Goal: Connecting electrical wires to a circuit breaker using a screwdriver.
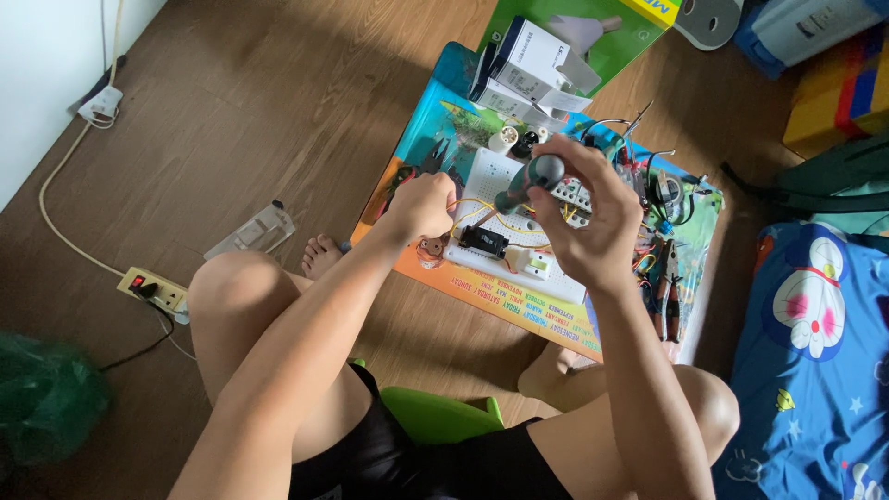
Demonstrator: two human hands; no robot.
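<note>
- the right hand (593, 218) is closed around one screwdriver (528, 182) with a dark round handle. the tip slants down to the left, toward the white board (505, 218). it looks held that way so the tip can press on a part there.
- the left hand (424, 206) is curled shut at the left edge of the board, next to the yellow wires (472, 211). i think it pinches a wire or steadies the board, but i cannot tell what is inside the fingers.
- the one white board lies flat on a colourful mat (482, 292) on the wooden floor (278, 102), in front of the person's knees. it is low and close, so both hands can reach it.
- on the board sit one black block (483, 241) and one small white block (532, 264). i see at least two yellow wires looping over it.
- to the right, on the mat, lies one pair of pliers (669, 278). a bunch of dark wires (662, 190) lies just above it. they are near the right hand, easy to grab.
- behind the board stand white boxes (528, 65); i count two. a green box (639, 32) lies behind them.
- far to the left, one power strip (153, 289) with a red switch lies on the floor, well apart from the mat.
- one blue blanket (815, 324) is at the right.
</note>
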